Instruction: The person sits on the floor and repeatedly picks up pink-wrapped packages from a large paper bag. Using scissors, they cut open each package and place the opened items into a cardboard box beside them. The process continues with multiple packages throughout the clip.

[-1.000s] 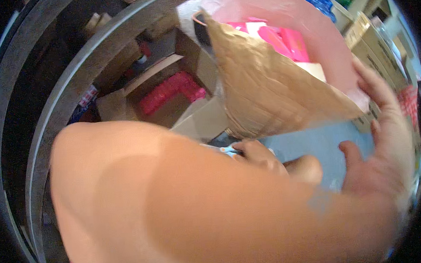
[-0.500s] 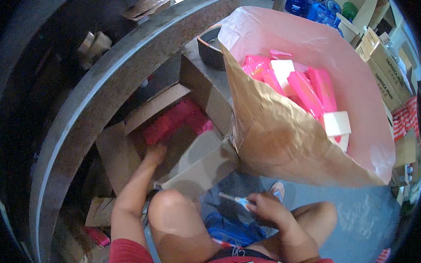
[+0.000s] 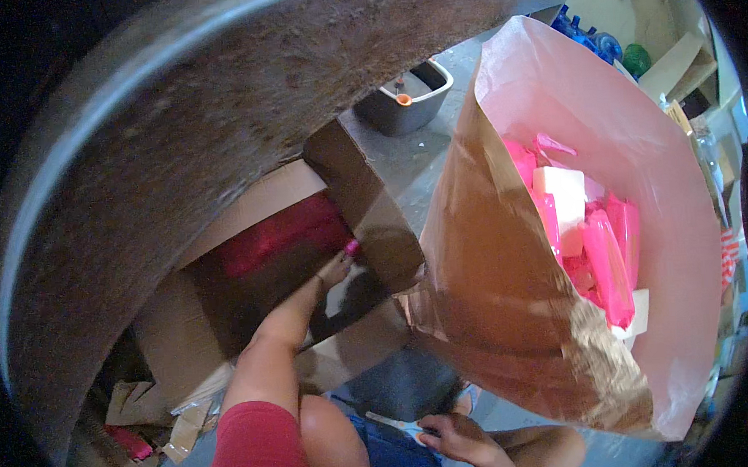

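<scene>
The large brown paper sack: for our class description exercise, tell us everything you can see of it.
The sack has creased brown, paper-like walls outside and a pale pink, slightly glossy inner face, perhaps a lining. Its wide mouth gapes open, showing pink packets and white blocks jumbled inside. It is right of the open cardboard box; whether they touch is unclear. Its base is out of sight. Neither the left hand nor the right hand touches it.
</scene>
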Demonstrator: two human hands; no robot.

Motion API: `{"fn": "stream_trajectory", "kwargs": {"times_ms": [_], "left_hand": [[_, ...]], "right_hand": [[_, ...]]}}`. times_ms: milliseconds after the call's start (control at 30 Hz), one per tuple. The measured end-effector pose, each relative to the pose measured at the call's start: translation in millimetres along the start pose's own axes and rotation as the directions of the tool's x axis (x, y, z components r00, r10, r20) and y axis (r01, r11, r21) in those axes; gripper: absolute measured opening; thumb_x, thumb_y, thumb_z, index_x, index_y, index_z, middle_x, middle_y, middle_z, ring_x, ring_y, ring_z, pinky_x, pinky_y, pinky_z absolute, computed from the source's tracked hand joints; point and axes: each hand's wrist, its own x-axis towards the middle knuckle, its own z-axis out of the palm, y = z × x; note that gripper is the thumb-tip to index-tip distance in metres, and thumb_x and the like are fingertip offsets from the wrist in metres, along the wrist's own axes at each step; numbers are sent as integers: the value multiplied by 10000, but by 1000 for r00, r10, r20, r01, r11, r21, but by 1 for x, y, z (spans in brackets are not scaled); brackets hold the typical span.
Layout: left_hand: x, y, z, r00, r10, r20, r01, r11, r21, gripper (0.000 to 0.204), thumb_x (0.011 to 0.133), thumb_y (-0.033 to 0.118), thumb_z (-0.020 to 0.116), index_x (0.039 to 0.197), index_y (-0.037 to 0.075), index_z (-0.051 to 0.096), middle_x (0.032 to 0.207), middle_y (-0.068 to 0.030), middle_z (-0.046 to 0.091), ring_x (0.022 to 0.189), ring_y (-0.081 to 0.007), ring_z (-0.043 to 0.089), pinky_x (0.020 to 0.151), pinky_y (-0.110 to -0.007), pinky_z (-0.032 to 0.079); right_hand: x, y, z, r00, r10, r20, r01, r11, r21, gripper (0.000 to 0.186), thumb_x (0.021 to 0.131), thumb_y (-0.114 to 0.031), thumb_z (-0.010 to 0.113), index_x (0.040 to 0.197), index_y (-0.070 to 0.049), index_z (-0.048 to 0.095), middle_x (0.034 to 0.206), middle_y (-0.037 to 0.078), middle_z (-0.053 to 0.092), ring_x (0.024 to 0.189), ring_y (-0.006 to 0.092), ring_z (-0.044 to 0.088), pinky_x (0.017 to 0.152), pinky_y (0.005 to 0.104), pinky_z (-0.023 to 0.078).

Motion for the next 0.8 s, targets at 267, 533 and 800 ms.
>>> {"fn": "stream_trajectory", "kwargs": {"times_ms": [267,533,800], "left_hand": [[-6,-2,15,984,-97,-148,91,995,-48,289,835,232,530,908,43,736,1026,-120,681,1116,-319,547,1055,-504,337],[-96,-70,-115,536,-692,483,337,-349,-875,154,865,146,560,801,62,672,704,-59,618,698,-184,556,602,-345,444],[-270,-124,-332,608,-608,511,55,-609,-791,52,900,94,612,911,47,595,831,-27,636,725,-137,604,664,-306,516]], "right_hand": [[-3,7,-5,995,74,64,-71,996,-45,412,905,-374,594,1159,-52,632,1024,183,683,972,358,648,828,418,505],[-14,-31,-12,984,-27,-173,60,981,185,517,786,-350,760,1141,-18,582,1011,169,650,954,301,643,822,393,499],[-14,-72,5,916,-45,-398,293,754,588,684,749,-354,821,1236,-32,464,1118,122,571,1066,237,566,953,368,459]]}}
